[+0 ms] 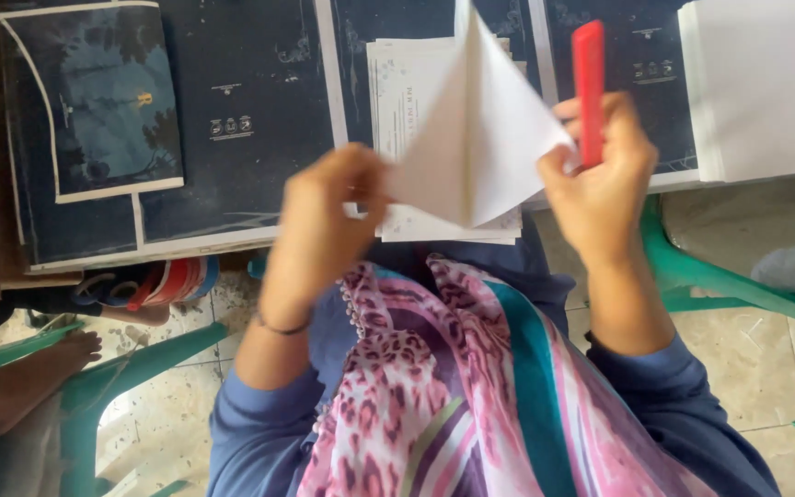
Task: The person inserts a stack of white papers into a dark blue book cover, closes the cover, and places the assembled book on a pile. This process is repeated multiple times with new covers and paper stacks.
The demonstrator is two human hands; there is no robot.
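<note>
The white sheet of paper (480,138) is held raised above the dark blue printed sheets (259,120) on the table, already creased into a peaked fold. The left hand (328,225) pinches its left corner. The right hand (600,179) pinches its right edge while also gripping a flat red plastic creasing stick (588,87). The fold appears partly formed; the white stack (766,83) at right looks still unfolded.

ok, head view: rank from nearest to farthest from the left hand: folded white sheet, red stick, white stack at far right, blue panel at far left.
From the left hand:
1. Folded white sheet: pinched in its fingers, centre.
2. Blue panel: on the dark surface, upper left.
3. Red stick: in the right hand, right of centre.
4. White stack: far right corner.
Two and three are fairly close.
</note>
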